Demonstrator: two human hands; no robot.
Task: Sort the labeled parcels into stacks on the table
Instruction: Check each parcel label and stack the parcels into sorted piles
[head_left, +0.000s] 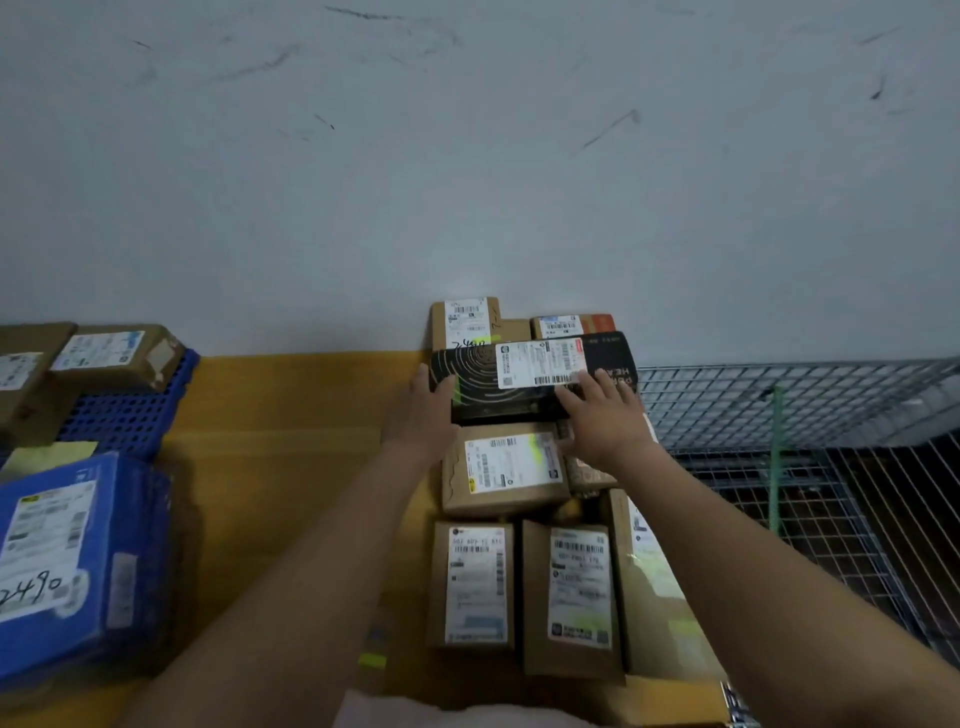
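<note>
A black box with a white label (524, 379) lies across the far parcels on the yellow table (291, 405). My left hand (426, 410) holds its left end, thumb on top. Fingers straight, my right hand (602, 415) lies flat on its right part, just below the label. Nearer to me sit a brown labeled carton (504, 467) and two upright brown parcels (475, 582) (576, 592) side by side. Behind the black box, against the wall, stand two more brown cartons (465, 319) (571, 325).
A blue wrapped parcel marked 2490 (67, 561) lies at the near left. Brown parcels (104, 358) rest on a blue plastic crate (130, 410) at the far left. A wire mesh cage (810, 441) borders the table's right side. The wall stands right behind.
</note>
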